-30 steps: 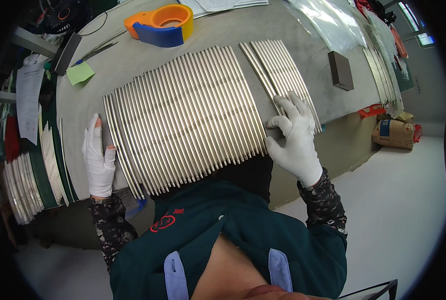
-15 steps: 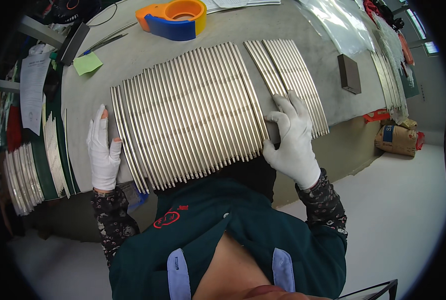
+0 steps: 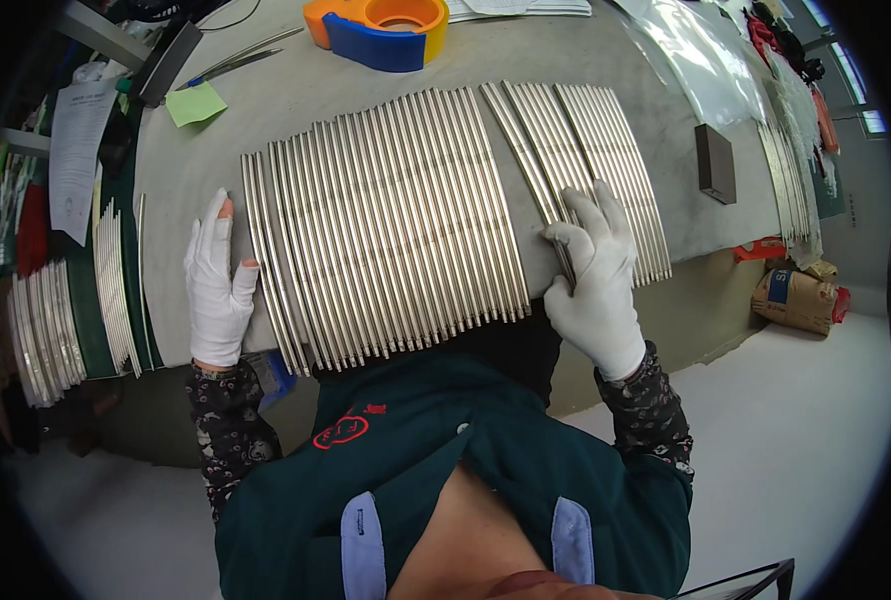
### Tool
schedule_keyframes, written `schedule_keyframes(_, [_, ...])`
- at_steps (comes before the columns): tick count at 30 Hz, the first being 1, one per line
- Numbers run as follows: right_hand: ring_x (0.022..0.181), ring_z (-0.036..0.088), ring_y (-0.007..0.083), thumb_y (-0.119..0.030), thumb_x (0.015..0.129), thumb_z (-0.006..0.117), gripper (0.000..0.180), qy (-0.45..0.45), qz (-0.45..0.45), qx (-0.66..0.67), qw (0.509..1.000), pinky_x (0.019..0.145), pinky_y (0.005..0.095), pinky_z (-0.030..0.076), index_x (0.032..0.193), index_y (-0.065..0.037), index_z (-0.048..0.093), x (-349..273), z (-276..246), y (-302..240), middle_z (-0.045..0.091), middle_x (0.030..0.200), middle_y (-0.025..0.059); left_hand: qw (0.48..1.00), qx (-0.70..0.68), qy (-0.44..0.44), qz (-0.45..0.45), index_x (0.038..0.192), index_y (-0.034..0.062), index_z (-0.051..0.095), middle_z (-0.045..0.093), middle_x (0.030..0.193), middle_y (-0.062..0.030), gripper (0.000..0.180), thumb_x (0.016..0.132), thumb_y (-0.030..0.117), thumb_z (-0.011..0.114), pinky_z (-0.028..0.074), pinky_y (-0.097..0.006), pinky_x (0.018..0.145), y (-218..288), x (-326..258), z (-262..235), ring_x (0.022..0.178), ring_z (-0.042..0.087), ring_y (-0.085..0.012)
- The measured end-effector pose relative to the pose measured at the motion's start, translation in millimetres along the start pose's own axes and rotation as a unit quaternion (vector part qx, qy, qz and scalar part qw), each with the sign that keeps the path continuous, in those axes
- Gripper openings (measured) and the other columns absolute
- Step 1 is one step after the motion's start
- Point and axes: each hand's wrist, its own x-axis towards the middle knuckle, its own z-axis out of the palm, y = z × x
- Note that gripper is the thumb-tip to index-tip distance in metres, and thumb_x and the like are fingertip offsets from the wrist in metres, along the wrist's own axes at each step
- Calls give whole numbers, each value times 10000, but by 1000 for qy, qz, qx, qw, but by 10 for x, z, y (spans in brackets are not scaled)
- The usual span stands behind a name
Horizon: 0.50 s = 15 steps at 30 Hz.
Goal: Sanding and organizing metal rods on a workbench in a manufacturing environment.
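A wide row of long shiny metal rods [image 3: 386,225] lies side by side on the grey table [image 3: 296,100]. My left hand [image 3: 218,285], in a white glove with cut fingertips, rests flat against the left end of the row. My right hand [image 3: 594,275], also gloved, lies on a smaller group of rods [image 3: 586,160] to the right and pinches one rod [image 3: 526,170] near its lower end. A narrow gap separates the two groups.
An orange and blue tape dispenser [image 3: 378,28] stands at the back. A green sticky note [image 3: 196,103] lies at the back left, a dark block [image 3: 716,163] at the right. More rods [image 3: 61,300] are stacked on a green surface left. Sacks [image 3: 801,295] sit on the floor.
My left hand has slid up along the left edge of the row. My right hand has shifted slightly and now grips a single rod at the gap.
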Motion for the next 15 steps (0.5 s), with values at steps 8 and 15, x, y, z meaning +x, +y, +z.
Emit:
schedule_keyframes(8, [1265,352,462,-7,588,617,525,-22,3,100,995,1057,580,274,1104,-40,529,68,23,-211,465,1246,192,1000,-7,-1,-9,1405,6,385,396,1452,-167,654,958,482,429,247,-494,1123,31,11,-3,1293,429,-345])
schedule_keyframes(15, [1032,546,239,39,591,604,415,-27,-123,110,986,866,373,431,974,-118,610,-9,-66,-86,552,1094,38,1000,-2,7,-6,1406,15,388,412,1441,-161,665,956,503,421,249,-490,1122,31,2,-5,1292,434,-334])
